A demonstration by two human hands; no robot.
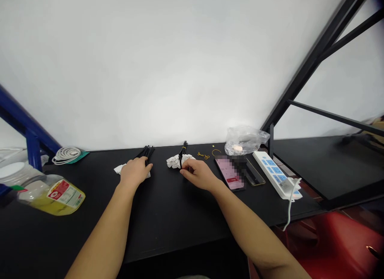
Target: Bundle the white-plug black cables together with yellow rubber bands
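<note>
L hand [135, 172] lies palm-down, fingers together, over the near end of a bunch of thin black rods [147, 152], w/ a white paper scrap [119, 169] showing under it; can't tell if it's gripping. R hand [196, 174] reaches in from the right, fingers [183, 172] curled, tips at the foot of a 2nd black bunch [181, 150] w/ crumpled white tissue [173, 161] around it; grip unclear too. Both bunches sit near the worktop's [168, 219] back edge, well apart. To their right: yellow wire bits [203, 155], a phone [228, 172], a power strip [276, 173].
</note>
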